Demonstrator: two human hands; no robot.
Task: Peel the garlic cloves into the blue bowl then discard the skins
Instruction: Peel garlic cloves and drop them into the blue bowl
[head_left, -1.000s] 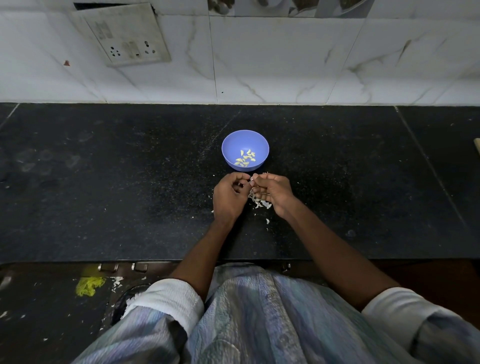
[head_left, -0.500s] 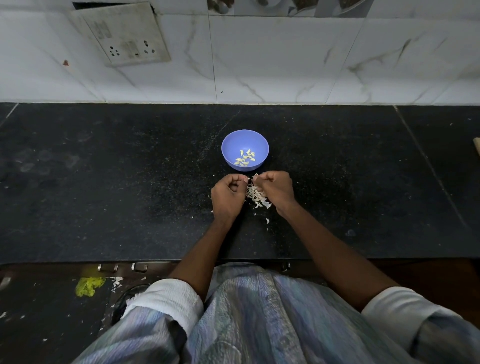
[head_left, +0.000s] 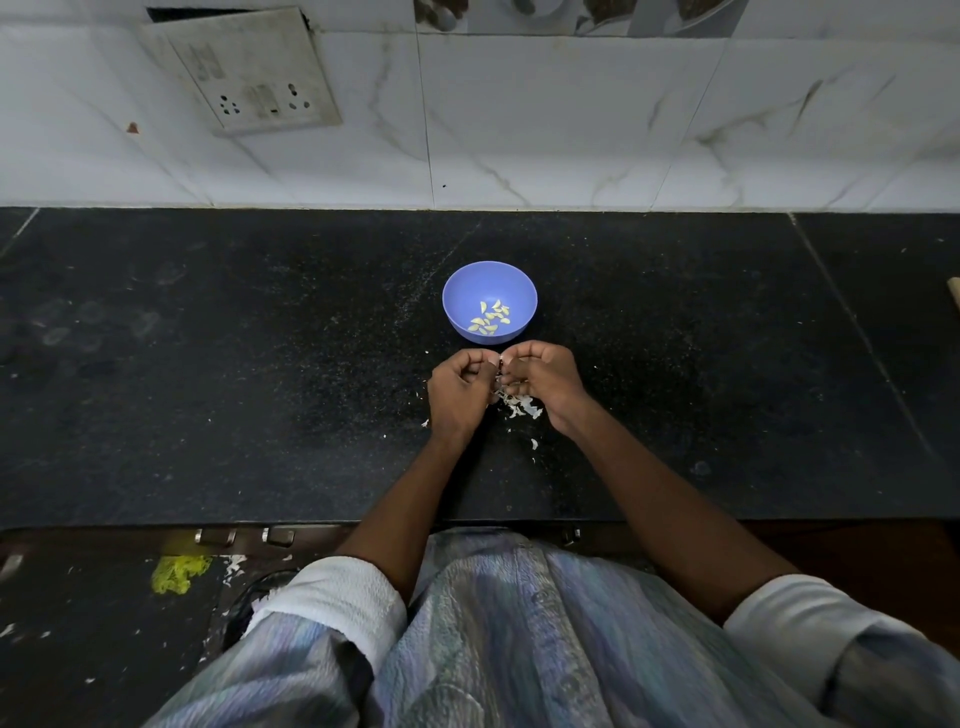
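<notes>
Left hand (head_left: 460, 387) curled tight, fingertips meeting the right hand (head_left: 545, 382), also curled; a small pale bit pinched between them, likely a clove (head_left: 500, 358). Bowl (head_left: 462, 291) just beyond on the counter (head_left: 260, 364), peeled cloves (head_left: 489, 318) inside. Skins (head_left: 519, 405) lie under the right hand.

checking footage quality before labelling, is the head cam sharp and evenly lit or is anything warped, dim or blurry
Head view: wide-angle warp tilts the wall socket plate and bows the black counter edges; light is dim, brightest mid-frame on the blue bowl and peeled cloves; left hand and right hand are sharp but dark, so what they pinch is unclear; the striped clothing at the bottom is soft.
</notes>
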